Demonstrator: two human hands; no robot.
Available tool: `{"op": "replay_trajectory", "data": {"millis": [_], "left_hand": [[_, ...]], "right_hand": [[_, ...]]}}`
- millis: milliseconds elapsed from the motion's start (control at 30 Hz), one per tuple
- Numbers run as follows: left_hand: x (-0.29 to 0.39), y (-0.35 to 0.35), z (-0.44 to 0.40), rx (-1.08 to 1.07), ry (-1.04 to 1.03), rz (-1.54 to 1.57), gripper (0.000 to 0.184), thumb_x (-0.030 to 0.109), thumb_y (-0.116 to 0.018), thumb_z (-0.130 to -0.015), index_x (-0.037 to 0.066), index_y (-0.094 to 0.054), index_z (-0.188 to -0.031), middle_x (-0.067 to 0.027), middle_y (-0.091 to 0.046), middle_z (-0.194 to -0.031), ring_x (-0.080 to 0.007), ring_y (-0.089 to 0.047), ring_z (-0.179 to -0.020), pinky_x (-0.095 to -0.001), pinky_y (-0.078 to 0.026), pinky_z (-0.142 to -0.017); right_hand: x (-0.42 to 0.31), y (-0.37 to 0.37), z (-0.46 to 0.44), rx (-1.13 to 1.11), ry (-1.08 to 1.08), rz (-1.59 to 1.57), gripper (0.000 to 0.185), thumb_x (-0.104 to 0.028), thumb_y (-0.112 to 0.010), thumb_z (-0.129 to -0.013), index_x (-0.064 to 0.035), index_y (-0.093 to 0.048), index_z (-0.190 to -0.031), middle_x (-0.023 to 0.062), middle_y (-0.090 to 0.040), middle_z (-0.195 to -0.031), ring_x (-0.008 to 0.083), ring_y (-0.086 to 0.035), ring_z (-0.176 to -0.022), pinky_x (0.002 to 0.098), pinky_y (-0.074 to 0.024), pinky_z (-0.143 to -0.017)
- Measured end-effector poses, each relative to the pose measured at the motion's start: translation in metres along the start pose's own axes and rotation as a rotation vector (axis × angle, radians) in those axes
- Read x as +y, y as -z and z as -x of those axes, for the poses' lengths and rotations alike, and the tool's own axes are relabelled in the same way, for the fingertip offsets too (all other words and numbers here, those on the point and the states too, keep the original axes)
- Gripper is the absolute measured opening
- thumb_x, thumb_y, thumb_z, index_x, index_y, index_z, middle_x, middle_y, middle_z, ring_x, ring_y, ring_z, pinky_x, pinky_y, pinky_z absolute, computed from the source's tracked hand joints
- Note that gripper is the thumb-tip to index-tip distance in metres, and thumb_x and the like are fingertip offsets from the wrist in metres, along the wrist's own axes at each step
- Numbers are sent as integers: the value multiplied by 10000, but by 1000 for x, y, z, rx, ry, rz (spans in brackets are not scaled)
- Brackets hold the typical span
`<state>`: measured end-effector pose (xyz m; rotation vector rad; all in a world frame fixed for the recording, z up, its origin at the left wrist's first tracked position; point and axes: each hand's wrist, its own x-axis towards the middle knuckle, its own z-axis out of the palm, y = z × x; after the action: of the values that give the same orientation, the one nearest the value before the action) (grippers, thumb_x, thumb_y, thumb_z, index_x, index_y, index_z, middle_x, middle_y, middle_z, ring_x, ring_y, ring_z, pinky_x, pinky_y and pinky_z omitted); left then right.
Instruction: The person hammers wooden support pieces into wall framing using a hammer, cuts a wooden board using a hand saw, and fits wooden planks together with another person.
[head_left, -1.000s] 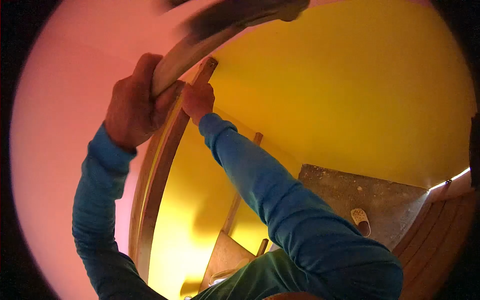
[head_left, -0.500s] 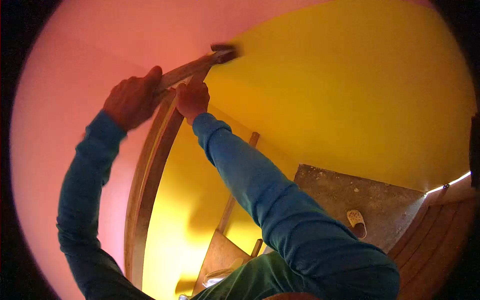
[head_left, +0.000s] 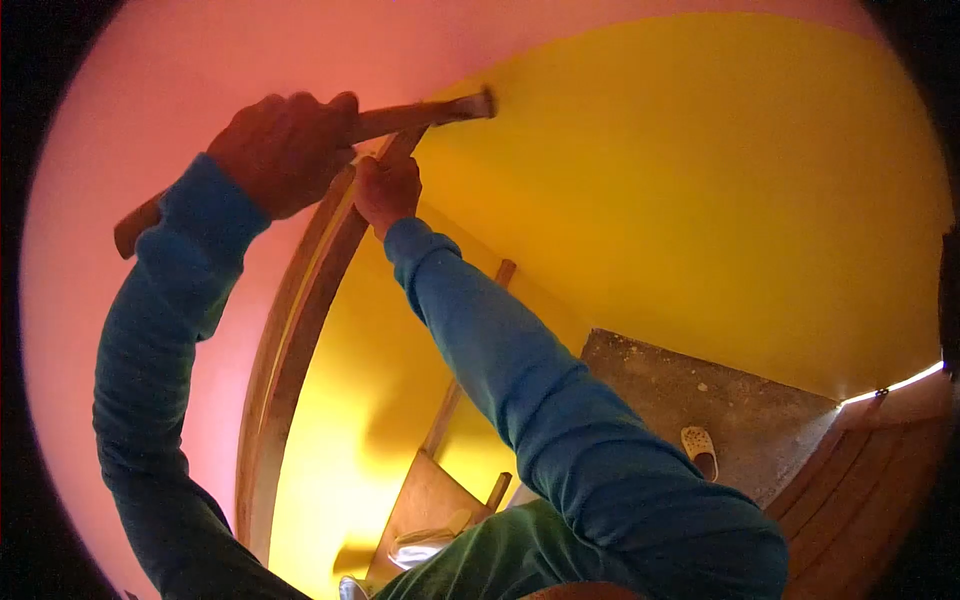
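Observation:
My left hand (head_left: 285, 155) is closed around the wooden handle of a hammer (head_left: 405, 119). The handle's butt sticks out past my left wrist, and the hammer head is at the right, above the end of a wooden beam (head_left: 292, 375). My right hand (head_left: 388, 192) is closed and rests against that beam, just below the hammer. Its fingers are pressed together near the beam's edge; whatever they hold is hidden or too small to make out.
Pink wall (head_left: 150, 130) lies left of the beam, yellow wall (head_left: 680, 190) to the right. Lower down are a wooden board (head_left: 425, 505), an upright wooden strip (head_left: 443, 415) and a concrete floor (head_left: 760, 425) with a perforated clog (head_left: 698, 445). Wooden planks (head_left: 850, 490) stand at lower right.
My left hand has lifted and turned the hammer, so its head moved slightly right and its butt now shows behind my wrist. My right hand stays at the beam.

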<state>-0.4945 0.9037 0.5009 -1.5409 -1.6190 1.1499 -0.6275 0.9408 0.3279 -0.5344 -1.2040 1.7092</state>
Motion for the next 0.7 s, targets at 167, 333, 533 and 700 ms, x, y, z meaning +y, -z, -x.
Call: {"op": "replay_trajectory", "data": {"millis": [167,333,533,700], "left_hand": [[11,-14,3,-16,94,194,277,258,-574,-867,85,-442,-1039,-146,-608,-679,-299,-618,-590,-412,-509,-535],[11,-13,-1,28,66,-44,262,254,-567,-874,88,-448,-1038,-138,-623,-705,-277,-622,-588,-400,-515,-539],[11,-17,9,-115,139,44,268,259,-583,-865,94,-460,-1037,-131,-627,-718,-273,-625,-591,-363,-523,-524],[5,7,13,72,44,35,262,259,-585,-861,98,-463,-1027,-127,-628,-721,-269,-632,-607,-370,-529,-546]], "right_hand": [[10,-11,-8,113,155,122,318,-272,-526,-796,16,-585,-917,242,-596,-925,396,-578,-867,472,-461,-792],[16,-12,-13,-50,189,262,452,-326,-505,-815,60,-513,-1050,285,-517,-1069,409,-531,-964,478,-430,-863],[10,-14,-1,277,308,169,240,-222,-504,-823,-11,-615,-851,223,-623,-798,405,-589,-798,479,-469,-733],[13,-13,-1,239,285,133,297,-262,-509,-820,12,-620,-796,246,-620,-819,408,-589,-793,476,-479,-695]]}}
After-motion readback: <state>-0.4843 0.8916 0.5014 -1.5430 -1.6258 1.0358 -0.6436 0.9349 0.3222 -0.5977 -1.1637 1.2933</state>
